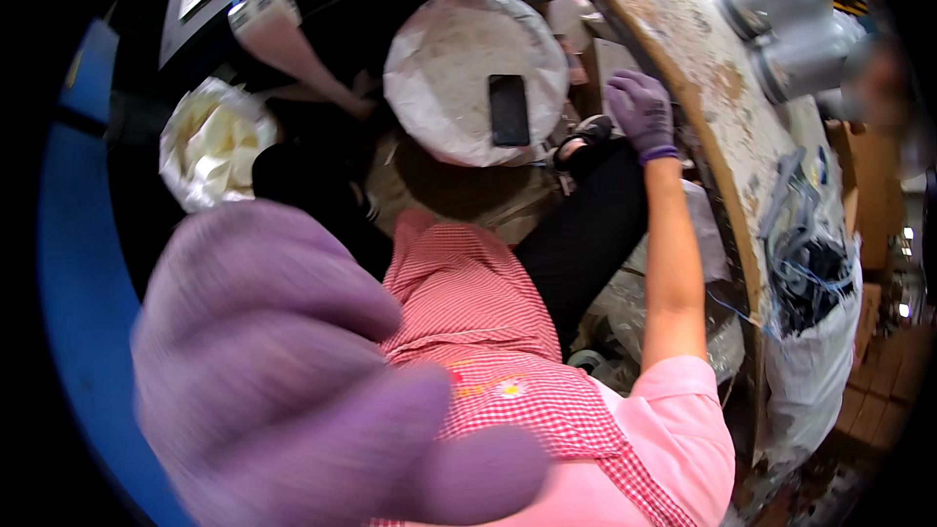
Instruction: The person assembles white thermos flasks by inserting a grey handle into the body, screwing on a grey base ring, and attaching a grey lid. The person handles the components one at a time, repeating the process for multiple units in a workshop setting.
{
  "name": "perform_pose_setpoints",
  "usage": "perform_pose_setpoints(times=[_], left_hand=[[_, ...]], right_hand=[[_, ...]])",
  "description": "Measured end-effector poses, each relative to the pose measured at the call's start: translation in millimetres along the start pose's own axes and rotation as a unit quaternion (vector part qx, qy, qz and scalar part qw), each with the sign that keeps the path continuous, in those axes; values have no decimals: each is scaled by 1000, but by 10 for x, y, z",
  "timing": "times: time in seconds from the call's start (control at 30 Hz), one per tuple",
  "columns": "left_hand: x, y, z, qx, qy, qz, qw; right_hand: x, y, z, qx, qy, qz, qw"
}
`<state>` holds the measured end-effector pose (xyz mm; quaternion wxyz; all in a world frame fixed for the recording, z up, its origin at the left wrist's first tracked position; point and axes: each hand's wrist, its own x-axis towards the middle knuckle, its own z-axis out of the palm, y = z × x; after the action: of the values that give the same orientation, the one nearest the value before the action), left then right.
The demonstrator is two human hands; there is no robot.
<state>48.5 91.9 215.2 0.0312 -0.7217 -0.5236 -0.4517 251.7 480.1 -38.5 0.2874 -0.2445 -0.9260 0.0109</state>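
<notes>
My left hand, in a purple knit glove, is raised very close to the view and blurred by motion. Its fingers look bent and lie against one another; whether anything is inside them is hidden. My right hand, gloved alike, is beside the worn bench's edge, above my knee. Its fingers are curled, with their undersides out of sight. Between my legs and the bench's far end stands a round container lined with a white bag. A dark phone lies on top of it, apart from both hands.
A smaller white-lined bin with pale contents stands left. The bench curves along my right, bearing grey rounded machine parts. Beyond it hangs a white sack with dark pieces and cords. Clear plastic bags lie underneath. A blue panel borders the left.
</notes>
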Motion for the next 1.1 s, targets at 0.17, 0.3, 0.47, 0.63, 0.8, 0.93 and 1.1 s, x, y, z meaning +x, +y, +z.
perform_pose_setpoints(times=[0.17,0.3,0.47,0.63,0.8,0.93,1.1], left_hand=[[-191,131,-96,137,-134,9,981],[-246,-21,63,142,-140,25,980],[-279,-39,154,158,-145,8,977],[-261,-134,171,154,-152,4,976],[-294,-254,218,151,-150,-11,977],[-340,-210,284,167,-142,-35,975],[-511,-503,453,135,-120,-154,971]], right_hand=[[5,77,22,-4,-30,-6,1000],[-33,72,-46,-21,-40,-5,999],[53,41,112,8,-44,-22,999],[85,11,61,3,-38,-23,999],[98,20,105,3,-47,-25,999],[394,27,225,30,-61,-55,996],[161,172,124,28,-130,-36,990]])
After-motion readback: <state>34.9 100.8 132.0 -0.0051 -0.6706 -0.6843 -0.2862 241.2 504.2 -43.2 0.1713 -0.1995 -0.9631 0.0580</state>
